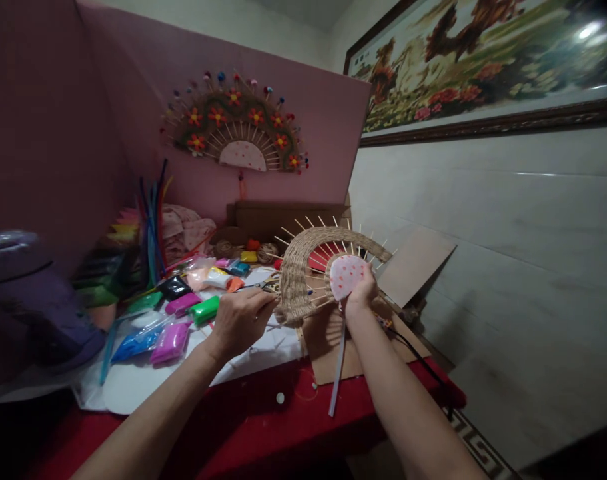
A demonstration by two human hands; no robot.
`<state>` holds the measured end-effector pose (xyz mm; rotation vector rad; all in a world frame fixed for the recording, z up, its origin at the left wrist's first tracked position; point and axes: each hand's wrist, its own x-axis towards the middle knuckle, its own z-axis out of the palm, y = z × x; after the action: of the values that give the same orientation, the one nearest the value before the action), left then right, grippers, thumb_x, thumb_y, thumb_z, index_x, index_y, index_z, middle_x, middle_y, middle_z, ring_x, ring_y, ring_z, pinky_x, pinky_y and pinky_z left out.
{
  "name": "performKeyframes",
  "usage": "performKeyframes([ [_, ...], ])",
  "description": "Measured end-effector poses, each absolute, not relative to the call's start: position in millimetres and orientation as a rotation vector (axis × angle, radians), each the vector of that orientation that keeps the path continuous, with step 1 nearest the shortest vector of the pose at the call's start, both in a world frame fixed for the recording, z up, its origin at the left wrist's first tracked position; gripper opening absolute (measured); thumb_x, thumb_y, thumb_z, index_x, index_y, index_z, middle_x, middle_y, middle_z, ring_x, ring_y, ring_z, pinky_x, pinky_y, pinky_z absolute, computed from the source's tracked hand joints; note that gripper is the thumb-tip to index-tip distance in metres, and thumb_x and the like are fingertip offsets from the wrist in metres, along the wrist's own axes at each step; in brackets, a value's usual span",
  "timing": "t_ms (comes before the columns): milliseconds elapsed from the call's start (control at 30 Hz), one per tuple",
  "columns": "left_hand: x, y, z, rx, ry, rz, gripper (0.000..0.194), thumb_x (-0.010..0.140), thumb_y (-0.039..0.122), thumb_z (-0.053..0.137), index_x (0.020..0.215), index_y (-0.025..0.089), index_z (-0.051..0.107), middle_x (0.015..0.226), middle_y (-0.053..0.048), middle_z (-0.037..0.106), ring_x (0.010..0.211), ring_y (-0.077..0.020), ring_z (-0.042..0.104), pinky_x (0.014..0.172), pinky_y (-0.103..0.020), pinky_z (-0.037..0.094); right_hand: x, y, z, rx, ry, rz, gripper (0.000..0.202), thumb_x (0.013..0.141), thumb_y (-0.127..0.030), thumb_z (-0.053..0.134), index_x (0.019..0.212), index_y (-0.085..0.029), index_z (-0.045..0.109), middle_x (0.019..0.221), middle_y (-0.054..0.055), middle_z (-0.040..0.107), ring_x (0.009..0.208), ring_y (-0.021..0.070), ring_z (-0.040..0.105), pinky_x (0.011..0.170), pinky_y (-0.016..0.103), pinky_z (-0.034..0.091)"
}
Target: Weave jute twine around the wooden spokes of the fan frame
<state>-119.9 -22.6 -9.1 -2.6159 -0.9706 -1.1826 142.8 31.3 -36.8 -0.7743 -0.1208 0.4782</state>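
Note:
A half-round fan of woven twine (296, 277) on thin wooden sticks is held up above the table. My right hand (363, 290) grips it by its pink-dotted white fabric centre (346, 275), with the thumb at the front. My left hand (243, 320) is closed in a pinch at the fan's left edge; what lies between its fingertips is too small to make out. Bare stick ends poke out beyond the woven band. Under the fan a pale strip (338, 373) hangs down near my right wrist.
Bagged coloured clay packs (170, 343) lie left on the red-covered table (248, 413). Scissors (268, 285) and twine balls (268, 253) are behind my left hand. A cardboard sheet (328, 360) lies beneath the fan. A decorated fan (243, 157) hangs on the pink panel.

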Motion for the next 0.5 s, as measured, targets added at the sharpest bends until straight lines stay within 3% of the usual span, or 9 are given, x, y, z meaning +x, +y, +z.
performKeyframes([
  [300, -117.8, -33.5, -1.3, -2.802, -1.042, -1.328, 0.037, 0.087, 0.032, 0.039, 0.069, 0.017, 0.066, 0.057, -0.002, 0.049, 0.055, -0.0119, 0.046, 0.056, -0.024, 0.031, 151.8, 35.2, -38.7, -0.794, -0.099, 0.471, 0.03, 0.069, -0.044, 0.056, 0.08, -0.015, 0.055, 0.071, -0.002, 0.06, 0.066, 0.0127, 0.059, 0.062, 0.027, 0.051],
  [500, -117.2, -31.9, -5.8, -2.745, -1.115, -1.424, 0.029, 0.085, 0.033, 0.045, 0.079, 0.019, 0.07, 0.06, -0.002, 0.055, 0.057, -0.0129, 0.049, 0.056, -0.024, 0.031, 156.7, 37.5, -38.1, -0.775, -0.154, 0.502, 0.033, 0.073, -0.048, 0.05, 0.081, -0.016, 0.055, 0.073, 0.0, 0.062, 0.067, 0.0136, 0.06, 0.063, 0.028, 0.051],
])
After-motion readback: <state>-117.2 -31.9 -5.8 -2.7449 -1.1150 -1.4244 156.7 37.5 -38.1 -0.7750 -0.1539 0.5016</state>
